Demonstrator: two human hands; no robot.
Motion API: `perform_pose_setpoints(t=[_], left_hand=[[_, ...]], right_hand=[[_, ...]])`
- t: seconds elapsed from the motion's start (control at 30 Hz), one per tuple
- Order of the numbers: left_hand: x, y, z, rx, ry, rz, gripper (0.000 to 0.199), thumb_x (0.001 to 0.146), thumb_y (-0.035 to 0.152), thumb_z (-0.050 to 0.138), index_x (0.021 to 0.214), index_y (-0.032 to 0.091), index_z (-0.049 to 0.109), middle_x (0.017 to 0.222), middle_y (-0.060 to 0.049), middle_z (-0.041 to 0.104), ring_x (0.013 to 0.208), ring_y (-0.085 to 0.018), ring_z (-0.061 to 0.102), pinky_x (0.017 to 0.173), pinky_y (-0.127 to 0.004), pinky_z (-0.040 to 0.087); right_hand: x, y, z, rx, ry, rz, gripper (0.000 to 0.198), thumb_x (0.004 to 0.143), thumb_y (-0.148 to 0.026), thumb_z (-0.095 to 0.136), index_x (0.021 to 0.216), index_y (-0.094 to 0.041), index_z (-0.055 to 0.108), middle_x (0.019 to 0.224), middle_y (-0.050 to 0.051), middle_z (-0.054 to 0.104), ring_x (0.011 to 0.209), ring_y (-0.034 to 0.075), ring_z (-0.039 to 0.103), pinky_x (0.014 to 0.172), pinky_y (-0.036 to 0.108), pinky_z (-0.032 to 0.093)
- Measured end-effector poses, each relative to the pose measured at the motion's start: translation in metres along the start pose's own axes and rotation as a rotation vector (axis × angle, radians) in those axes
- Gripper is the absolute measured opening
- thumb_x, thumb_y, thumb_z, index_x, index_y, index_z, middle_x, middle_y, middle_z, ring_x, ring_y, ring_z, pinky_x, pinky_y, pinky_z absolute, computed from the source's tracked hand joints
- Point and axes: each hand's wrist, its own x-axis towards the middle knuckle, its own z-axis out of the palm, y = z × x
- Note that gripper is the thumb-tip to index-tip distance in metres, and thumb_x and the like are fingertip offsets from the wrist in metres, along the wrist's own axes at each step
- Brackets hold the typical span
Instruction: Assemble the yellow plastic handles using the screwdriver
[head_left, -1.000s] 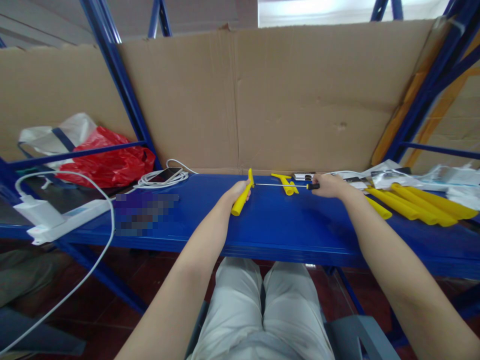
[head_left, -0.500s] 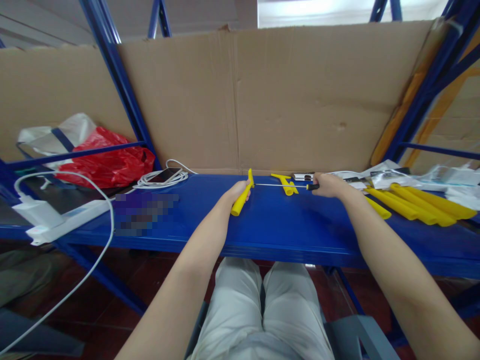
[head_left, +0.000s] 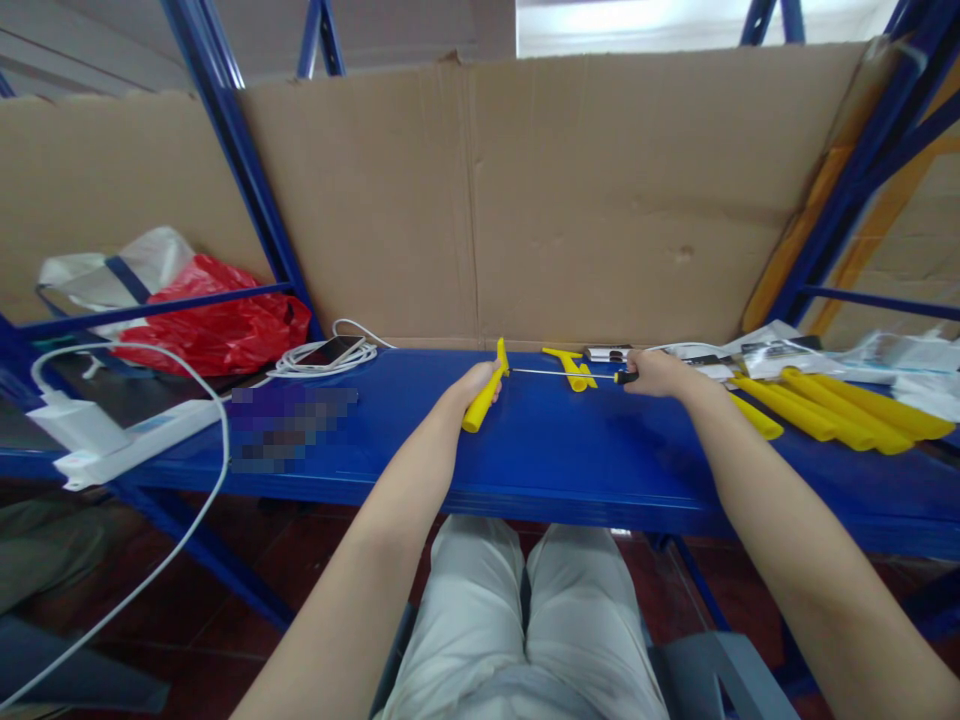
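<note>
My left hand [head_left: 480,380] is closed around a yellow T-shaped plastic piece [head_left: 484,400], which is tilted with its crossbar end up. My right hand [head_left: 649,373] grips a screwdriver [head_left: 566,373] by its black and yellow handle. The long thin shaft points left, and its tip meets the yellow piece near the crossbar; a screw there is too small to make out. Under and behind the shaft lies another yellow T-shaped piece [head_left: 573,373] on the blue table [head_left: 570,450]. The fingertips of both hands are partly hidden.
Several yellow tubes [head_left: 832,405] and clear plastic bags [head_left: 787,352] lie at the right. To the left are a white power strip [head_left: 150,435], a coiled white cable [head_left: 322,358] and a red plastic bag [head_left: 217,315]. A cardboard sheet [head_left: 600,200] stands along the back.
The screwdriver's handle and my right hand have dipped very slightly. The yellow piece in my left hand stays in place.
</note>
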Motion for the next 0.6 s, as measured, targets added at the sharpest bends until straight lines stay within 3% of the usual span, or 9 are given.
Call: perform_pose_setpoints(t=[0.33,0.6], left_hand=[[-0.0016,0.0009,0.0003,0.002,-0.014,-0.002,0.037,0.097,0.037,0.024,0.073,0.018,0.045,0.043,0.002,0.042,0.034,-0.010,0.039,0.036,-0.022,0.030],[-0.0020,-0.0007,0.0009,-0.020,0.015,0.019,0.034,0.096,0.037,0.026,0.075,0.018,0.046,0.045,0.002,0.043,0.035,-0.011,0.041,0.037,-0.021,0.030]], right_hand=[[0.0037,0.0040,0.0032,0.054,-0.005,0.003,0.023,0.072,-0.031,0.052,0.088,-0.020,0.064,0.090,0.010,0.069,0.087,0.025,0.063,0.066,0.029,0.041],[0.0030,0.0083,0.0024,0.037,0.049,0.005,0.021,0.069,-0.033,0.056,0.082,-0.021,0.068,0.076,0.009,0.069,0.076,0.025,0.064,0.061,0.029,0.041]])
